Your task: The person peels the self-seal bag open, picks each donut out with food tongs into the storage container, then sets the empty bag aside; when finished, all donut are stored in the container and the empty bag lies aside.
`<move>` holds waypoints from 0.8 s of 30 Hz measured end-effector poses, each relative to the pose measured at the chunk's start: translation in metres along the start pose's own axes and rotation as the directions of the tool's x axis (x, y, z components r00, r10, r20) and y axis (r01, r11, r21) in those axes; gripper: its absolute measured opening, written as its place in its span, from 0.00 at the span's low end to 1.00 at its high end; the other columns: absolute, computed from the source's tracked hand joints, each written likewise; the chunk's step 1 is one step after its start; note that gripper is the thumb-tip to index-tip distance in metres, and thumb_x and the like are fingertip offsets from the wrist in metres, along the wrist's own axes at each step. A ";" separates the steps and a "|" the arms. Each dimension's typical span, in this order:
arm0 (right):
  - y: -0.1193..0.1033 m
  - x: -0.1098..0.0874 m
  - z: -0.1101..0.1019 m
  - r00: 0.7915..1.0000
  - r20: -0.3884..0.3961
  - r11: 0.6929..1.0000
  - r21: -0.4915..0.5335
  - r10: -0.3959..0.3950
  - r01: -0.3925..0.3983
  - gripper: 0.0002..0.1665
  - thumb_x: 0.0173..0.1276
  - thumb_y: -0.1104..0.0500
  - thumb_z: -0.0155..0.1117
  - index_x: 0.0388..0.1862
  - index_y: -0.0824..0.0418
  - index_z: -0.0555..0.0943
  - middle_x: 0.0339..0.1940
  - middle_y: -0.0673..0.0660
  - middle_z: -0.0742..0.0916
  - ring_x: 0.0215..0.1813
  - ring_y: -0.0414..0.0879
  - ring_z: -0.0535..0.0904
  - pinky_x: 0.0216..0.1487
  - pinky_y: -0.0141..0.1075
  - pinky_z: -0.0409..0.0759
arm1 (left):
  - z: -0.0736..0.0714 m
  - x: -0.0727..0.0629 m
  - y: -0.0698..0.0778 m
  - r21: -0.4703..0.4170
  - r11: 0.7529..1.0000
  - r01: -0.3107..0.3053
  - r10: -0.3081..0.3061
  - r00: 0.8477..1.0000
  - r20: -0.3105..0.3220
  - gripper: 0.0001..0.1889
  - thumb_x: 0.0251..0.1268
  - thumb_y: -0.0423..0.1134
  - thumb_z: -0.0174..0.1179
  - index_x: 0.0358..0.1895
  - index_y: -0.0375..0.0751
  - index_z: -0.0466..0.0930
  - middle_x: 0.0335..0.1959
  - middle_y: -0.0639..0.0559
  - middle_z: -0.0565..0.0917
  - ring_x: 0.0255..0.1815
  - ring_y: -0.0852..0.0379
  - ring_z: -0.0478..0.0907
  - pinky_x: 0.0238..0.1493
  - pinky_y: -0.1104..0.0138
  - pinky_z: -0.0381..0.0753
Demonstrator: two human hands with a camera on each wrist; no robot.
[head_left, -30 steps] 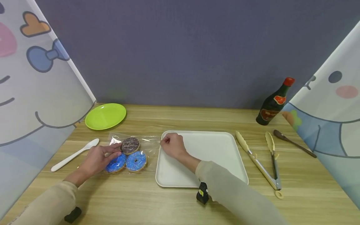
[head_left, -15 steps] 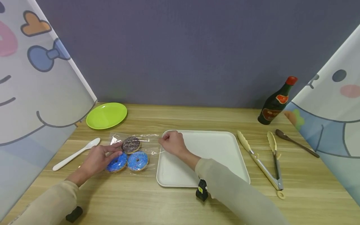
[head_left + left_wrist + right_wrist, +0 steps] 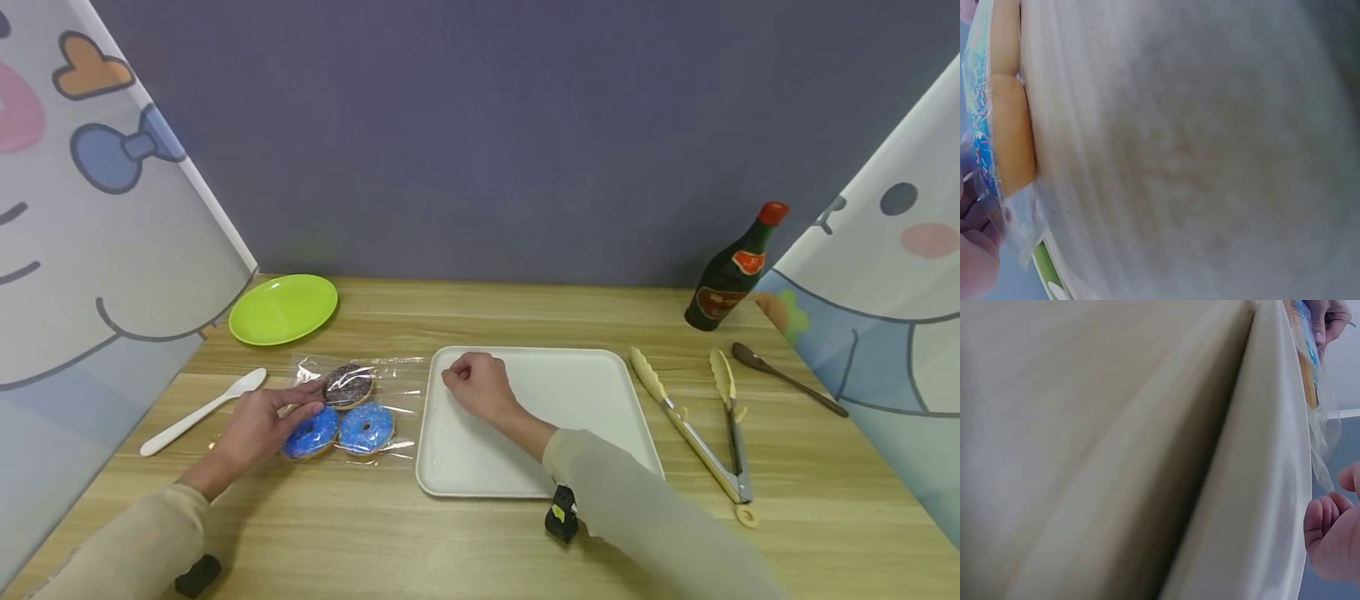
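A clear plastic bag [image 3: 408,392] of doughnuts lies left of the white tray [image 3: 525,467]. Inside it are a chocolate doughnut [image 3: 348,387] and two with blue icing and sprinkles, one a blue doughnut [image 3: 358,440]. My left hand [image 3: 262,423] pinches the bag at its left side, thumb over the nearer blue doughnut. In the left wrist view its fingers [image 3: 979,219] are at the bag's end. My right hand [image 3: 480,385] hovers over the tray's left part with curled fingers and nothing in them. The right wrist view shows the bag's loose end [image 3: 1321,459] close to its fingertips.
A green plate [image 3: 283,310] sits at the back left, a white spoon [image 3: 202,412] in front of it. On the right lie metal tongs [image 3: 697,446] with cream tips and a dark wooden spoon [image 3: 787,379]. A dark bottle [image 3: 727,279] stands at the back right.
My right hand has let go of the bag's right end and shifted right over the tray. The stretched bag has slackened. My left hand stays on the bag.
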State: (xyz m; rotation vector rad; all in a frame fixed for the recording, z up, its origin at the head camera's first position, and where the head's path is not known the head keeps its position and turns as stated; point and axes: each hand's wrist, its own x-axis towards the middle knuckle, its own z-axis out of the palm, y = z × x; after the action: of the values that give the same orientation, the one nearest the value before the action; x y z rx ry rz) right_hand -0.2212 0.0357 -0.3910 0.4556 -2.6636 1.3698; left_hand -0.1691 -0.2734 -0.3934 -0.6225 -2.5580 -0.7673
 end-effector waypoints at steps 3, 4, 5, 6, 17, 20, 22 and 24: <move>0.005 -0.005 -0.007 0.999 -0.013 0.999 -0.003 -0.034 0.034 0.06 0.61 0.63 0.63 0.26 0.63 0.83 0.21 0.48 0.83 0.25 0.38 0.77 0.30 0.31 0.77 | 0.001 -0.001 -0.001 -0.004 1.000 0.011 -0.012 1.000 -0.027 0.05 0.49 0.29 0.70 0.32 0.39 0.88 0.41 0.46 0.85 0.43 0.43 0.81 0.44 0.88 0.62; 0.007 -0.007 -0.009 0.999 -0.017 0.999 0.001 -0.046 0.046 0.06 0.61 0.63 0.63 0.26 0.63 0.83 0.21 0.48 0.83 0.26 0.38 0.77 0.30 0.31 0.77 | 0.001 -0.001 -0.001 -0.005 1.000 0.015 -0.015 0.999 -0.036 0.05 0.49 0.29 0.71 0.31 0.39 0.88 0.40 0.46 0.86 0.43 0.42 0.81 0.44 0.88 0.62; 0.008 -0.009 -0.012 0.998 -0.022 0.998 0.002 -0.059 0.059 0.06 0.61 0.63 0.62 0.26 0.62 0.83 0.22 0.48 0.83 0.26 0.38 0.77 0.30 0.31 0.77 | 0.001 -0.001 -0.002 -0.002 1.000 0.018 -0.018 0.999 -0.045 0.06 0.48 0.28 0.71 0.31 0.39 0.88 0.40 0.46 0.86 0.43 0.42 0.81 0.44 0.88 0.62; 0.009 -0.012 -0.015 0.997 -0.025 0.997 0.004 -0.074 0.075 0.06 0.60 0.63 0.62 0.26 0.62 0.83 0.22 0.48 0.83 0.26 0.38 0.77 0.31 0.31 0.77 | 0.001 -0.001 -0.002 -0.004 1.000 0.020 -0.020 0.998 -0.053 0.06 0.48 0.28 0.71 0.31 0.39 0.88 0.39 0.46 0.86 0.42 0.42 0.81 0.44 0.88 0.62; 0.019 -0.054 -0.067 0.980 -0.008 0.980 0.009 -0.200 0.200 0.03 0.61 0.66 0.62 0.29 0.61 0.82 0.25 0.46 0.81 0.28 0.38 0.76 0.30 0.31 0.78 | 0.001 -0.001 -0.001 -0.060 0.996 0.071 -0.076 0.993 -0.091 0.06 0.51 0.27 0.70 0.34 0.37 0.88 0.36 0.46 0.86 0.44 0.74 0.74 0.45 0.88 0.64; 0.025 -0.067 -0.087 0.976 -0.018 0.976 0.003 -0.218 0.219 0.03 0.61 0.68 0.63 0.30 0.61 0.82 0.25 0.45 0.81 0.29 0.39 0.76 0.30 0.31 0.79 | -0.001 -0.002 -0.001 -0.073 0.993 0.095 -0.101 0.992 -0.079 0.07 0.52 0.28 0.69 0.36 0.37 0.88 0.36 0.47 0.86 0.43 0.76 0.73 0.44 0.88 0.65; 0.031 -0.075 -0.100 0.973 -0.032 0.973 -0.015 -0.230 0.230 0.04 0.60 0.69 0.64 0.30 0.61 0.82 0.26 0.45 0.81 0.29 0.39 0.76 0.30 0.32 0.79 | -0.001 -0.003 -0.002 -0.086 0.990 0.109 -0.115 0.991 -0.074 0.07 0.53 0.28 0.69 0.36 0.37 0.88 0.36 0.47 0.86 0.42 0.77 0.73 0.43 0.88 0.65; 0.038 -0.083 -0.114 0.966 -0.047 0.967 -0.041 -0.253 0.251 0.05 0.59 0.70 0.64 0.31 0.61 0.82 0.26 0.45 0.81 0.28 0.39 0.76 0.29 0.32 0.79 | 0.000 -0.003 -0.003 -0.105 0.988 0.111 -0.119 0.990 -0.077 0.07 0.53 0.27 0.69 0.36 0.36 0.88 0.36 0.46 0.86 0.42 0.78 0.73 0.43 0.88 0.66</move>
State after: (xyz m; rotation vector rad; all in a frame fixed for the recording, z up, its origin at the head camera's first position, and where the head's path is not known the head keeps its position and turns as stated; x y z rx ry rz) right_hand -0.1587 0.1661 -0.3730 0.7164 -2.4807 1.2405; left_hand -0.1677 -0.2764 -0.3960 -0.4659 -2.5085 -0.9453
